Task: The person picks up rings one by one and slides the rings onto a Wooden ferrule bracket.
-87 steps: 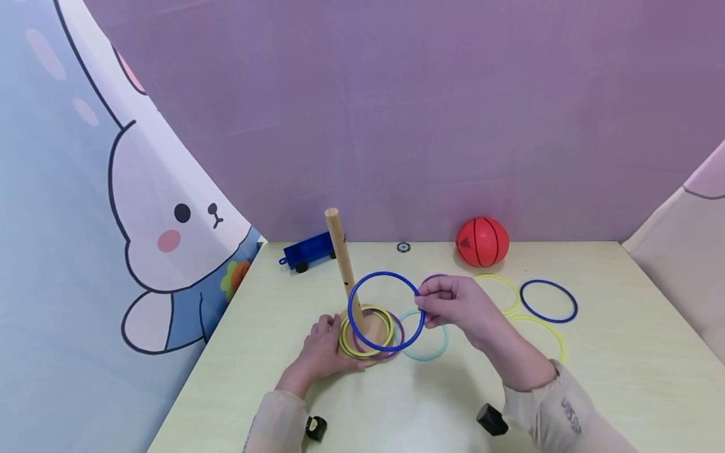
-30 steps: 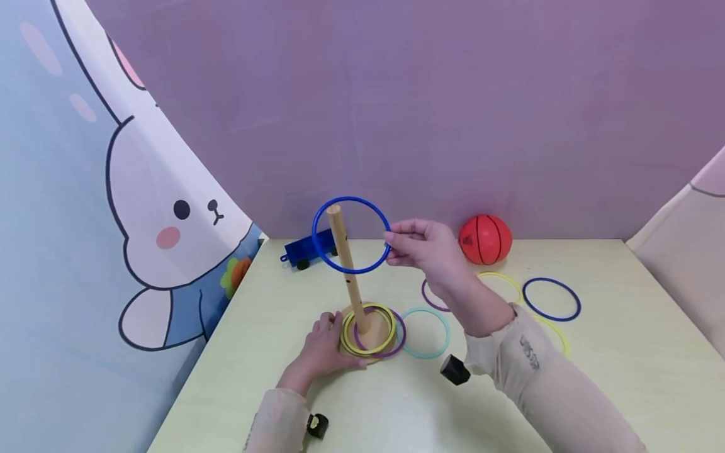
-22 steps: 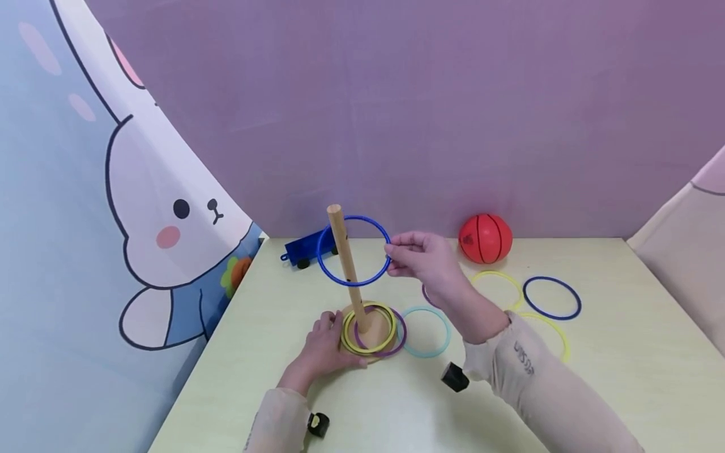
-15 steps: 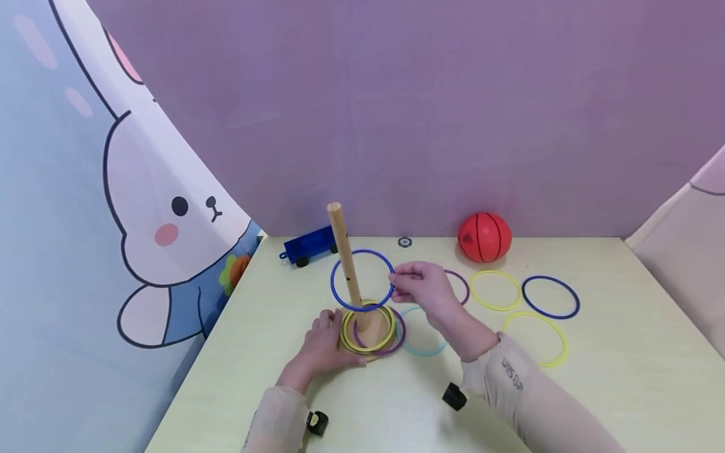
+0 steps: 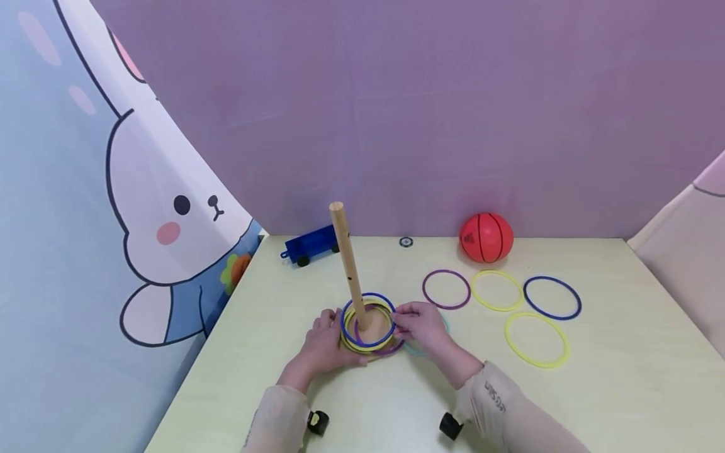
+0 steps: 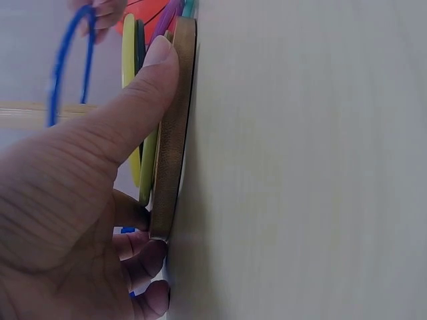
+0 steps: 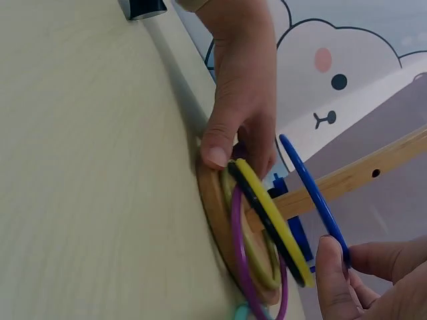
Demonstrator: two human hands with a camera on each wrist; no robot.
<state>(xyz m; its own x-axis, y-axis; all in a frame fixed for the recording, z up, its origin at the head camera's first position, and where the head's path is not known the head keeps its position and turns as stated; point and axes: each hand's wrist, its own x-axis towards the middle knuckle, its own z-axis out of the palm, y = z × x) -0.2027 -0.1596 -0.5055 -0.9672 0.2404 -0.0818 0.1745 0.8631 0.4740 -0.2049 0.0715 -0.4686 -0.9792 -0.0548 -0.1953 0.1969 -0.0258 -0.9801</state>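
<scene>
A wooden ring-toss stand (image 5: 347, 264) has an upright peg on a round base (image 6: 175, 133). My left hand (image 5: 323, 349) grips the base's left edge, thumb on the near rim and fingers curled round the far side. Between thumb and fingers, my right hand (image 5: 425, 327) pinches a blue ring (image 7: 313, 190). That ring encircles the peg low down and hangs a little above the rings stacked there, as the right wrist view shows. The stack includes yellow rings (image 7: 270, 213), a dark one and a purple ring (image 7: 237, 233) that leans off the base.
Right of the stand lie a purple ring (image 5: 423, 290), two yellow rings and another blue ring (image 5: 552, 316). A light-blue ring (image 5: 416, 350) is partly hidden by the right hand. Along the back are a blue toy cart (image 5: 311, 244), a small disc (image 5: 406, 241) and a red ball (image 5: 487, 238).
My right hand has carried the blue ring up from in front of the stand, over the peg's top, then down along the peg. The left hand has kept its grip on the base.
</scene>
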